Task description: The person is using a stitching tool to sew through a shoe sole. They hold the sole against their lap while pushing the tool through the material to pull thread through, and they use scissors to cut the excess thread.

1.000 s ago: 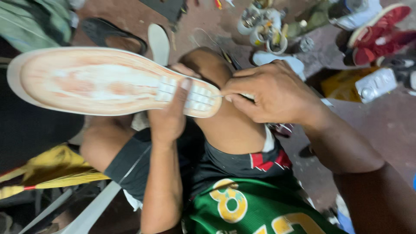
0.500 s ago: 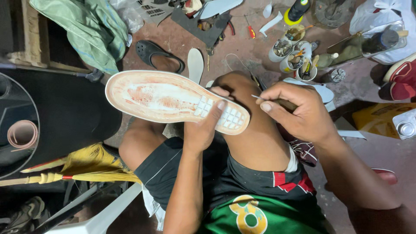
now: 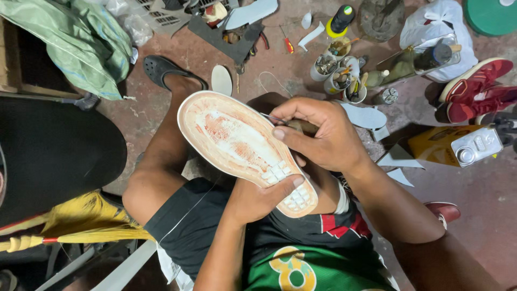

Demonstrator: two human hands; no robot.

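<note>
A pale shoe sole (image 3: 237,143) with orange glue stains lies tilted across my lap, its gridded heel end toward me. My left hand (image 3: 258,196) grips it from below at the heel, thumb over the edge. My right hand (image 3: 323,137) is closed on a thin metal-tipped tool with a wooden handle (image 3: 280,121), its point touching the sole's right rim. A white thread (image 3: 188,213) runs down over my dark shorts.
On the reddish floor: a black clog (image 3: 164,70) on my foot, small cans of tools (image 3: 339,75), a thread spool (image 3: 340,19), red shoes (image 3: 474,89), a yellow tin (image 3: 458,145), cut sole pieces (image 3: 366,116), green cloth (image 3: 81,43), a yellow broom (image 3: 81,229).
The sole has swung from lying crosswise to pointing away from me. My right hand has come onto its rim with the tool. The view has tilted to show more floor.
</note>
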